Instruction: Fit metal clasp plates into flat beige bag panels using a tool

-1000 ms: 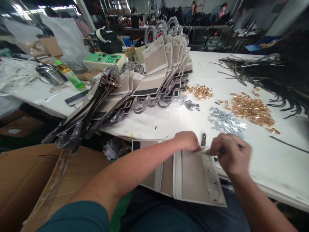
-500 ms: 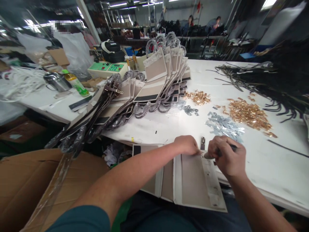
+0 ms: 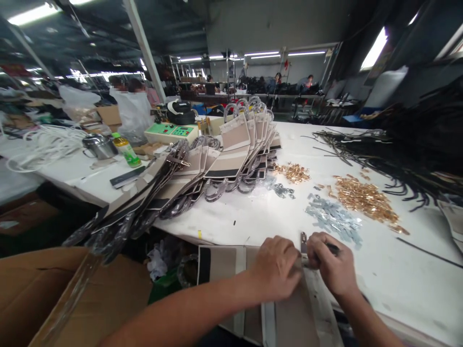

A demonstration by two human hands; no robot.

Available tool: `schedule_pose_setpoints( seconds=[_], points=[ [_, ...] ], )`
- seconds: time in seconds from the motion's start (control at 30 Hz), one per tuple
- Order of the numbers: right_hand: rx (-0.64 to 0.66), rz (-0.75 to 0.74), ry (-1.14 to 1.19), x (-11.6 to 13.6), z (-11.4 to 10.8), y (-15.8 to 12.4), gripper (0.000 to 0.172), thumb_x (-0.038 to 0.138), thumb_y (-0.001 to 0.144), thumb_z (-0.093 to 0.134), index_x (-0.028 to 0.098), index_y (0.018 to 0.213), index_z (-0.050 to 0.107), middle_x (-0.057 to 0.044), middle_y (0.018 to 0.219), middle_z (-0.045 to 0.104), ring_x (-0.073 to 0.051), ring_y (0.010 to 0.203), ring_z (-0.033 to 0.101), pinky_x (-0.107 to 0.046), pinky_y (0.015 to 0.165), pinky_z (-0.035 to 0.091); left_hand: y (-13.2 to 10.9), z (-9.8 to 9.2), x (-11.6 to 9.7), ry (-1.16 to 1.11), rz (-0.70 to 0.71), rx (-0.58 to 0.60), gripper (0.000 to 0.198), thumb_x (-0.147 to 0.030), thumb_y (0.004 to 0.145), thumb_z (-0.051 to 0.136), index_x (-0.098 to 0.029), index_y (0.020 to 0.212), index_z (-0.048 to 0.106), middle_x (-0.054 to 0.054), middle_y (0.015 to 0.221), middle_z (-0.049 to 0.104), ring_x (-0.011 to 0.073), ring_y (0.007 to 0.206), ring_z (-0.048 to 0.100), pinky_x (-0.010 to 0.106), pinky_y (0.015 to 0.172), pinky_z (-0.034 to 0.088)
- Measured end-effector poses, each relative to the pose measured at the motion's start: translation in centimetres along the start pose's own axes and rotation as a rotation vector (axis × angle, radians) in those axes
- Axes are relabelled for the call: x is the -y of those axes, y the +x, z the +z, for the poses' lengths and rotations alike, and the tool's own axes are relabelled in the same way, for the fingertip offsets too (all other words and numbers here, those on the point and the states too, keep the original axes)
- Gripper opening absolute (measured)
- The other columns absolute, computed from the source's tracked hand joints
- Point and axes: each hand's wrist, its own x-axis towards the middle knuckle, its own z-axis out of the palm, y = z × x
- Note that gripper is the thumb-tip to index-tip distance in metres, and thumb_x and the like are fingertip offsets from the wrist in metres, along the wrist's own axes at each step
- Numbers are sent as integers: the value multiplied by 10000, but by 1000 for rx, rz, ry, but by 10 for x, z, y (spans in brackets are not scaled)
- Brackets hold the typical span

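A beige bag panel (image 3: pixel 292 318) with pale edging lies at the table's near edge, partly under my arms. From its far edge sticks a short dark tab (image 3: pixel 303 239) with a metal fitting. My left hand (image 3: pixel 277 267) rests on the panel beside this tab, fingers curled together; what they pinch is hidden. My right hand (image 3: pixel 331 262) is closed around a dark-handled tool (image 3: pixel 333 248), just right of the tab. The tool's working end is hidden by the fingers, close to my left fingertips.
Stacked beige bag panels with plastic-wrapped handles (image 3: pixel 231 159) cover the table's left. Gold-coloured metal pieces (image 3: pixel 365 200) and silver strips (image 3: pixel 333 217) lie in piles ahead. Dark straps (image 3: pixel 361 144) are at the right, a bottle (image 3: pixel 126 150) far left, a cardboard box (image 3: pixel 119 299) below left.
The camera view has tilted up, so the scene sits lower. My left hand has turned more back-side up over the panel. My right hand keeps its grip on the tool beside the tab.
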Motion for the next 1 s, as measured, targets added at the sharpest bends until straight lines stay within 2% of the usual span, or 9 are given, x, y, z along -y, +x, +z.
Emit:
schedule_pose_setpoints(
  seconds=[0.1, 0.17, 0.27, 0.37, 0.47, 0.6, 0.7, 0.87, 1.0],
  points=[
    [17, 60, -15, 4, 3, 3, 516, 548, 974, 663, 224, 588, 550, 6, 526, 521, -168, 496, 487, -295, 499, 417, -46, 22, -8, 165, 289, -11, 683, -660, 1022, 556, -164, 1492, 548, 131, 1556, 572, 305, 1414, 516, 482, 1257, 356],
    [52, 131, -22, 7, 5, 8, 540, 594, 964, 665, 224, 590, 541, 11, 513, 520, -161, 467, 475, -288, 470, 402, -65, 47, -8, 361, 357, -100, 565, -509, 1073, 543, -179, 1531, 524, 122, 1604, 543, 300, 1467, 479, 504, 1260, 348],
    [158, 205, -134, 9, 5, 32, 544, 647, 962, 645, 228, 626, 565, 17, 493, 530, -163, 447, 477, -288, 468, 402, -72, 82, -5, 540, 385, -197, 462, -400, 1076, 536, -219, 1498, 584, 108, 1622, 534, 333, 1507, 443, 549, 1207, 402],
    [225, 185, -536, 1, 1, 79, 426, 640, 969, 614, 248, 912, 771, -9, 657, 694, -207, 579, 631, -304, 562, 485, -66, 94, -2, 562, 383, -203, 442, -408, 1076, 525, -231, 1469, 623, 108, 1616, 542, 346, 1517, 436, 559, 1188, 428],
    [200, 159, -894, -18, -2, 135, 340, 504, 924, 681, 282, 1130, 835, -65, 1021, 808, -288, 926, 741, -349, 747, 545, -57, 87, 2, 539, 391, -163, 404, -390, 1066, 543, -234, 1423, 653, 108, 1606, 554, 335, 1500, 465, 546, 1200, 429],
    [173, 259, -1057, -49, 5, 190, 297, 440, 874, 719, 270, 1069, 864, -114, 978, 811, -337, 908, 749, -378, 714, 534, -52, 75, 10, 495, 394, -151, 328, -350, 1062, 533, -278, 1341, 689, 61, 1585, 582, 315, 1476, 503, 525, 1203, 436],
    [156, 322, -1127, -65, 12, 207, 309, 452, 895, 691, 246, 1045, 865, -148, 983, 805, -356, 916, 746, -397, 724, 524, -53, 60, 8, 457, 376, -77, 405, -375, 1060, 526, -248, 1428, 638, 85, 1652, 502, 337, 1534, 426, 553, 1219, 412],
    [109, 371, -1154, -79, 16, 221, 287, 384, 901, 699, 224, 1093, 841, -169, 1104, 788, -373, 1038, 718, -426, 809, 517, -49, 18, -4, 225, 297, 271, 968, -627, 907, 670, -77, 1642, 360, 185, 1762, 261, 382, 1646, 162, 637, 1314, 225],
    [90, 350, -1096, -72, 17, 226, 206, 283, 864, 735, 208, 1028, 835, -146, 991, 789, -317, 921, 721, -382, 762, 513, -42, 1, -8, 97, 256, 372, 945, -538, 895, 722, -129, 1655, 337, 173, 1772, 239, 372, 1657, 130, 644, 1330, 152]
  ],
)
